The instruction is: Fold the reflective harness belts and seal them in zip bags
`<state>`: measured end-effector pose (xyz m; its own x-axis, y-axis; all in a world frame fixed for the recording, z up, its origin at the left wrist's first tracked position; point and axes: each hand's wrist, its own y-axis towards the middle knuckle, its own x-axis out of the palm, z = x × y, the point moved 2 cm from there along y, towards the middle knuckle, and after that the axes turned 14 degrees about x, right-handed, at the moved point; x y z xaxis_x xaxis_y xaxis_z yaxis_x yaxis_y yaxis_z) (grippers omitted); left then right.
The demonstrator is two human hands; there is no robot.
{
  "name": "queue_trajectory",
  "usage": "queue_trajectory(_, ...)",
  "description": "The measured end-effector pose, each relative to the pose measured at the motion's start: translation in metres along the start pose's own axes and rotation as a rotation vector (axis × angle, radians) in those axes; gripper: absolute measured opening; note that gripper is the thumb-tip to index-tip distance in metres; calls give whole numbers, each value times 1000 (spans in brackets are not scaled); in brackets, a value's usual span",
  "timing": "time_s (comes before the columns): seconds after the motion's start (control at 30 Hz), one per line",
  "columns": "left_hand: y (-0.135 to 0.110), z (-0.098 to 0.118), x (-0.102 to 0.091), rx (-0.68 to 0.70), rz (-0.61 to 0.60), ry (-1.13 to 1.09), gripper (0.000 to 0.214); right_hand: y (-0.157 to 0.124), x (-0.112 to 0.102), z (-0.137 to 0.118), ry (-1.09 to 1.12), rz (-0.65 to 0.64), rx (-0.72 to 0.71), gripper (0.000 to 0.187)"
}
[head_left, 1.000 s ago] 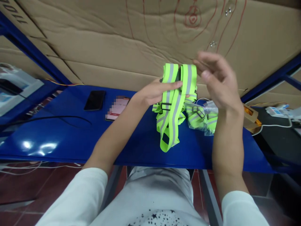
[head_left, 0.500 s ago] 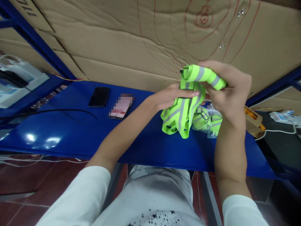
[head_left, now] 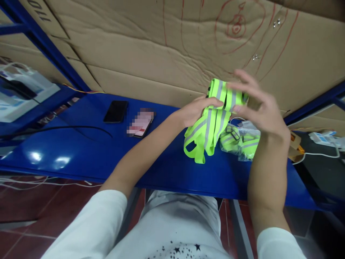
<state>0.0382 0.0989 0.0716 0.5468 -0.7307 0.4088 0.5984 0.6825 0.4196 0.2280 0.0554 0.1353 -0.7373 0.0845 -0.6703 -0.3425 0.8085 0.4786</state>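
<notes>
A neon yellow-green reflective strap vest with grey stripes hangs folded above the blue table. My left hand pinches its upper part from the left, thumb and fingers closed on the bands. At the top right of the bundle, my right hand has its fingers stretched out, fingertips touching the folded end. Loose loops dangle down to just above the table top.
A clear plastic bag holding another folded yellow-green vest lies right of the bundle. A black phone and a second phone lie at the back left. A black cable crosses the table. Cardboard sheets stand behind.
My right hand, which was wrapped round the folded top of the vest half a second ago, has spread its fingers and now only touches it. The dangling loops have shortened since a second ago.
</notes>
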Motion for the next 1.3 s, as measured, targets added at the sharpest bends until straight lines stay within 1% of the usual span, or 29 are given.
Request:
queue_trajectory(0.03,-1,1,0,-1,1,23,28,0,-3,3,85,96,17,56)
queue_trajectory(0.07,-2,1,1,-5,-2,54,29,-1,-4,8,148,152,50,58)
queue_trajectory(0.1,-3,2,2,-20,-16,87,31,-1,-4,12,182,147,100,62)
queue_trajectory(0.17,-4,1,3,-48,-32,136,37,-2,0,17,167,2,230,65)
queue_trajectory(0.2,-4,-1,3,-45,-16,142,40,-2,2,18,143,-65,279,60)
queue_trajectory(0.23,-3,-4,2,-27,15,131,42,-3,4,15,121,-93,299,53)
queue_trajectory(0.27,-2,-8,0,-9,45,107,42,-3,6,10,104,-73,290,45)
queue_trajectory(0.3,0,-12,-1,-4,59,71,40,-4,7,4,92,-20,262,39)
queue_trajectory(0.33,1,-17,-2,-16,51,30,35,-4,9,-3,82,28,235,35)
queue_trajectory(0.37,2,-21,-3,-48,17,-10,29,-5,11,-9,82,60,219,33)
queue_trajectory(0.43,3,-25,-3,-118,-88,-79,25,-6,15,-17,93,65,223,35)
queue_trajectory(0.5,1,-23,-4,-143,-155,-114,27,-6,18,-19,99,61,225,39)
queue_trajectory(0.53,1,-20,-5,-142,-161,-113,28,-6,19,-19,91,76,201,38)
queue_trajectory(0.6,-1,-11,-8,-108,-109,-101,27,-4,23,-16,56,117,114,34)
queue_trajectory(0.67,-3,0,-10,-32,-25,-101,28,0,30,-13,-1,143,38,32)
queue_trajectory(0.73,-4,11,-9,88,31,-154,30,6,38,-12,-71,161,0,34)
queue_trajectory(0.8,-5,18,-8,159,60,-201,29,10,45,-12,-140,148,-20,36)
queue_trajectory(0.83,-5,21,-9,172,75,-214,29,12,46,-13,-153,121,-43,36)
queue_trajectory(0.87,-5,22,-11,168,88,-210,31,12,45,-13,-148,67,-65,36)
queue_trajectory(0.93,-6,23,-18,140,103,-146,49,10,39,-13,-64,-93,-87,43)
queue_trajectory(0.97,-6,22,-22,135,106,-97,63,7,33,-11,23,-141,-74,49)
queue_trajectory(1.0,-6,22,-25,135,109,-39,76,5,26,-9,115,-143,-46,52)
queue_trajectory(1.03,-6,21,-27,136,105,19,86,3,19,-6,187,-115,-5,54)
queue_trajectory(1.07,-5,19,-28,136,95,70,92,2,14,-3,230,-67,40,54)
queue_trajectory(1.1,-5,17,-27,138,80,108,93,1,11,-1,242,-24,78,55)
queue_trajectory(1.13,-4,15,-24,143,67,137,91,1,12,0,224,-10,109,57)
queue_trajectory(1.2,-3,10,-17,189,74,155,85,3,21,-1,169,-55,144,64)
queue_trajectory(1.23,-3,7,-14,226,91,149,82,4,26,-2,168,-65,151,62)
queue_trajectory(1.3,-3,4,-8,295,128,126,79,8,36,-7,186,-44,147,54)
